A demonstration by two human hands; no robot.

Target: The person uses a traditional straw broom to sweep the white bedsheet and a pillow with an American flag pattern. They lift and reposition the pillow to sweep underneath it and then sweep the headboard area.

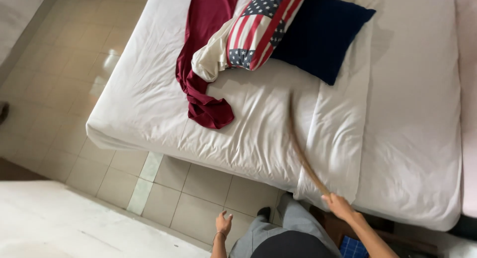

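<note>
Gripping a thin stick (300, 153) over white-sheeted bed (149, 104), right hand (339, 205), tiled floor (194, 193)

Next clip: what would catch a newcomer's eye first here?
The stars-and-stripes pillow at the head of the white bed, between a dark red cloth and a navy cushion. Nearer, the right hand grips a thin stick blurred over the sheet; the left hand hangs open and empty.

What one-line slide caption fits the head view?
Right hand swings a thin stick over a white bed; left hand open.
</note>
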